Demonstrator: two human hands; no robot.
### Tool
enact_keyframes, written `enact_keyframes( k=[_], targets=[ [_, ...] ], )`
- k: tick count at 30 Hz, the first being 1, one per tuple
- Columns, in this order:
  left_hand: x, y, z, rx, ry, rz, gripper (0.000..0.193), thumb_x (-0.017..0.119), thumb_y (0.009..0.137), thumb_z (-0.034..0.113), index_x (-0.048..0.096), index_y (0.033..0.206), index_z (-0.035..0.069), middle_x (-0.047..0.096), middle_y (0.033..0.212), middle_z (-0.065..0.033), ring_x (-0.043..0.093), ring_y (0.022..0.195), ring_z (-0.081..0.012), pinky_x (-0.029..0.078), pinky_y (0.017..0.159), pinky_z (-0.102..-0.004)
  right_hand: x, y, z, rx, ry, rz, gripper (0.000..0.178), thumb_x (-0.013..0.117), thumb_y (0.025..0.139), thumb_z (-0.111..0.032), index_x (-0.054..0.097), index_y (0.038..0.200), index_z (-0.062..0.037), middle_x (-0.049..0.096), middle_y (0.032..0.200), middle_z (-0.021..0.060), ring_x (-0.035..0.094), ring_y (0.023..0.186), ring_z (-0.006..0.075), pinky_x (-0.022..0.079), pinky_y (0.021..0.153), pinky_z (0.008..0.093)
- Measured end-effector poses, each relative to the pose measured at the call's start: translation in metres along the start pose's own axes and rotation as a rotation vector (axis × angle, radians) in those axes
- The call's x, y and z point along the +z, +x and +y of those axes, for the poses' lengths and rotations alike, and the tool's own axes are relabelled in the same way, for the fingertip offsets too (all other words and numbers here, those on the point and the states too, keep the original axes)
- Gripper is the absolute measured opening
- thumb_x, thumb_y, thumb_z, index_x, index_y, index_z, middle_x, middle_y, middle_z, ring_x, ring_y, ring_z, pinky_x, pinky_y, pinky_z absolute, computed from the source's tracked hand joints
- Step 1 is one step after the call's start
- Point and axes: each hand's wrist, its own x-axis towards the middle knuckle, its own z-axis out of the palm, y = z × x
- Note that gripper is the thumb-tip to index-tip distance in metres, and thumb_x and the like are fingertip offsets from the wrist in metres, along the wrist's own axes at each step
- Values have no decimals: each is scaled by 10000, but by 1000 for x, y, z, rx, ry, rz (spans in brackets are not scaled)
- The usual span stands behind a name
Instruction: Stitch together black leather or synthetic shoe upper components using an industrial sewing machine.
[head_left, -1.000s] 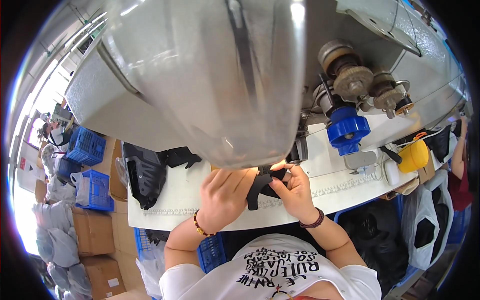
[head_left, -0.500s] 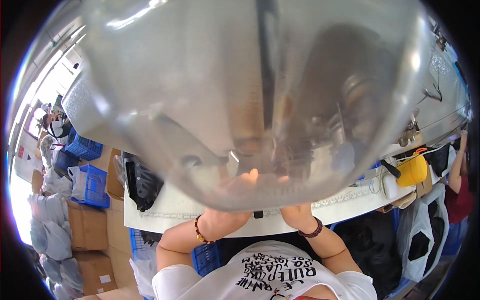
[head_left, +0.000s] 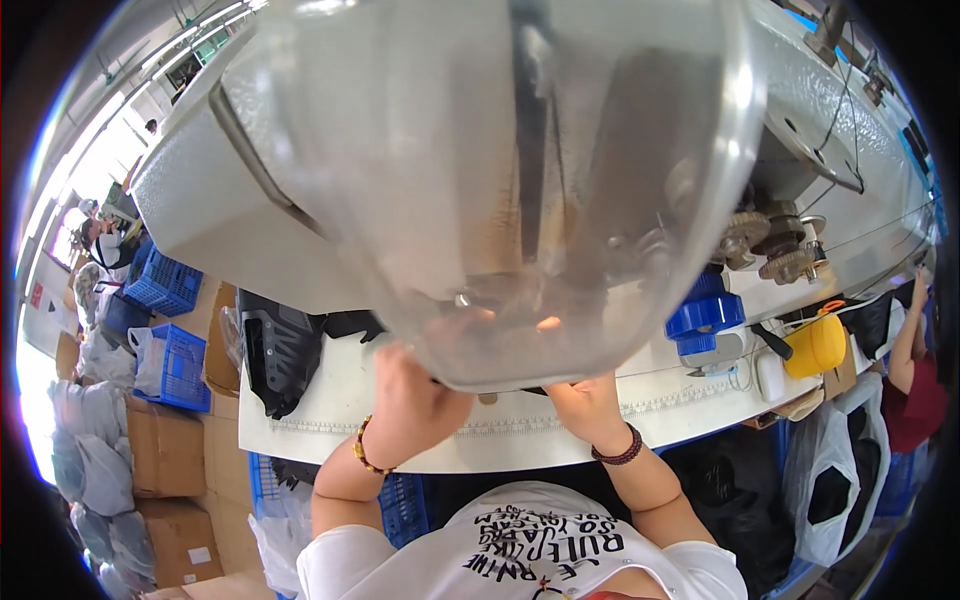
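A big clear plastic shield (head_left: 440,160) fills the upper middle, close to the camera, and blurs what lies behind it. Under its lower edge is my left hand (head_left: 420,405), fingers curled inward, tips partly hidden; what it grips I cannot make out. My right hand (head_left: 590,408) is on the other side of the gap, thumb and fingers pinched at the edge of a thin black piece (head_left: 536,390), mostly covered by the shield. Both hands are just above the white table (head_left: 500,445), beneath the grey body of a sewing machine (head_left: 200,205).
Black moulded-looking pieces (head_left: 283,355) lie at the table's left. Right of the shield are a blue part (head_left: 703,318), metal thread-tension discs (head_left: 785,250) and a yellow container (head_left: 815,347). Blue crates (head_left: 172,365) and cartons (head_left: 165,447) stand left; another person (head_left: 912,390) is far right.
The view has shifted, and the shield now looks narrower, uncovering more of the machine on both sides. My left hand has moved left and up, away from the right hand, its fingers more curled.
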Motion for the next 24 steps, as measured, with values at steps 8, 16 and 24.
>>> enact_keyframes(
  k=[8,16,24],
  targets=[
    [33,-21,-10,459,527,118,289,625,597,-29,653,884,1,608,890,-110,624,950,-289,478,713,-368,-6,-8,-6,113,-32,-30,223,571,880,7,502,1092,20,602,947,61,563,862,70,458,746,202],
    [27,-19,-9,483,603,29,261,644,613,-11,639,874,3,612,864,-95,630,938,-258,455,658,-354,-4,-9,1,88,96,20,138,559,872,44,515,994,-5,557,913,26,554,854,65,463,761,206],
    [27,-15,-13,546,616,69,205,643,611,1,616,814,8,604,868,-114,630,931,-263,457,642,-351,-7,-4,5,-2,55,2,142,556,868,55,518,984,-17,564,916,16,545,838,60,460,773,213]
  ],
)
